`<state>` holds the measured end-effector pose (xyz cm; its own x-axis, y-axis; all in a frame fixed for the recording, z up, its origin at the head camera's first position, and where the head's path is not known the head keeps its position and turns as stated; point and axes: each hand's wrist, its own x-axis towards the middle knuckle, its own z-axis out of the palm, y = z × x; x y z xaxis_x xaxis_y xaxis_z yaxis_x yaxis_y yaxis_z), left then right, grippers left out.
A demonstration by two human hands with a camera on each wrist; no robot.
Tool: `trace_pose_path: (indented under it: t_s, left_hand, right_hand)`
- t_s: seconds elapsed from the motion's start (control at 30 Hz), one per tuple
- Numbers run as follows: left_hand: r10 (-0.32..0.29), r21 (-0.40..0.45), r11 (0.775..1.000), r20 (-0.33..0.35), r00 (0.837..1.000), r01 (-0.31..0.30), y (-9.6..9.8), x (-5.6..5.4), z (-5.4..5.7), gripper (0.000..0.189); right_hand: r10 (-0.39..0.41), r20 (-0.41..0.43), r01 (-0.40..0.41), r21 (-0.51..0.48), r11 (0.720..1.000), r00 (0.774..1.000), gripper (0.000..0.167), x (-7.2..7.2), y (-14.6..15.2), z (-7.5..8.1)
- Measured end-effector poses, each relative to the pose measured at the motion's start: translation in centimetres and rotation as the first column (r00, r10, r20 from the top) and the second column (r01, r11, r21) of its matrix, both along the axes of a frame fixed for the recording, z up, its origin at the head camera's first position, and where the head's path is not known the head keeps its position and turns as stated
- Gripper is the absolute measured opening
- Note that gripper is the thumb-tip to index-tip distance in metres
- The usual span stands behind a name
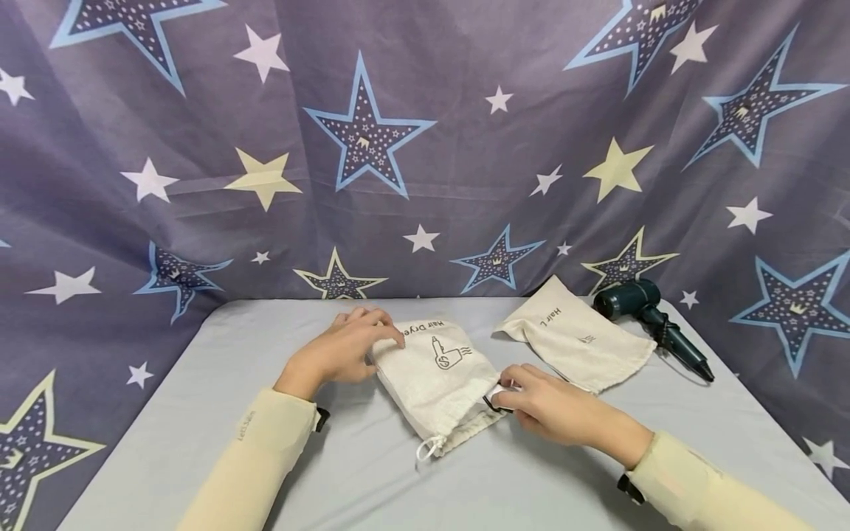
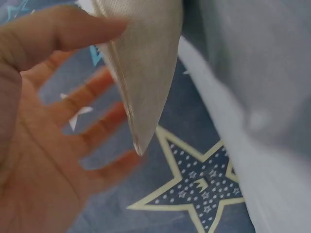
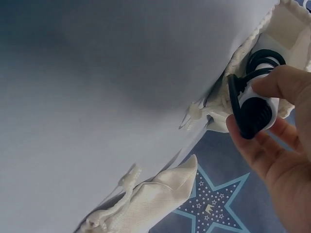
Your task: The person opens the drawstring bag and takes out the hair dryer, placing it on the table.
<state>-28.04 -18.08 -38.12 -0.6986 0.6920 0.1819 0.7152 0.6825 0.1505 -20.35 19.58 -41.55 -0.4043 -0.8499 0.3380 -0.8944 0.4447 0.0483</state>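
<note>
A cream drawstring bag [image 1: 425,387] printed "Hair Dryer" lies in the middle of the table, its mouth facing the lower right. At its far left corner is my left hand [image 1: 345,345], the thumb and spread fingers on either side of the bag's edge [image 2: 146,63]. My right hand [image 1: 554,402] pinches a white hair dryer handle [image 3: 272,104] at the bag's mouth. The handle has a black ribbed end, and a black cord [image 3: 265,58] is wound on it. Whatever else is inside the bag is hidden.
A second cream bag [image 1: 578,346] lies flat at the back right, its print partly folded under. Beside it, near the table's right edge, is a dark green hair dryer [image 1: 674,343] with its cord wrapped. A star-patterned cloth [image 1: 412,147] hangs behind the table [image 1: 219,383].
</note>
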Motion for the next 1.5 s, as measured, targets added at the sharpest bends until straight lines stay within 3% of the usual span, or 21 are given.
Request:
trace_pose_path:
  t_s: [0.1,0.23,0.5,0.73,1.0,1.17,1.23,1.37,1.5]
  left_hand:
    - [-0.035,-0.053,0.998,-0.071,0.997,0.031,0.5,-0.1,-0.4,0.049]
    - [-0.073,-0.062,0.996,-0.145,0.987,0.065,0.8,-0.6,-1.1,0.036]
    - [-0.093,-0.031,0.996,-0.220,0.971,0.088,0.1,-1.4,-1.9,0.025]
    - [-0.074,0.010,0.997,-0.240,0.968,0.079,-1.3,-1.8,-1.4,0.018]
    - [-0.019,0.108,0.993,-0.294,0.955,0.053,-3.4,-2.2,-0.1,0.033]
    - [0.040,0.133,0.991,-0.268,0.963,-0.004,-4.9,-2.2,0.2,0.035]
    - [0.051,0.101,0.995,-0.243,0.969,-0.028,-4.9,-2.1,0.2,0.035]
    - [0.108,-0.026,0.993,-0.161,0.981,-0.114,-3.8,-1.3,0.2,0.032]
    - [0.120,-0.102,0.986,-0.096,0.988,-0.129,-1.7,0.0,0.3,0.040]
  right_hand:
    - [0.009,-0.016,-0.009,-0.001,1.000,1.000,0.044,-0.3,-0.1,-0.1]
    - [0.014,-0.036,-0.014,-0.010,1.000,0.999,0.045,-0.6,0.0,-0.4]
    - [0.008,-0.050,-0.008,0.000,1.000,0.999,0.046,-0.9,0.1,-0.6]
    - [0.025,-0.031,-0.026,-0.038,0.999,0.999,0.046,-1.0,0.3,-0.9]
    - [0.036,-0.013,-0.037,-0.041,0.998,0.999,0.048,-1.0,0.8,-0.6]
    - [0.055,-0.027,-0.055,-0.022,0.998,0.998,0.049,-0.8,0.8,-0.5]
    - [0.053,-0.029,-0.053,-0.009,0.999,0.998,0.049,-0.7,0.7,-0.5]
    - [0.033,-0.014,-0.032,0.037,0.999,0.999,0.047,-0.6,0.4,-0.6]
    - [0.012,-0.001,-0.011,0.087,0.996,1.000,0.045,-0.5,-0.1,-0.7]
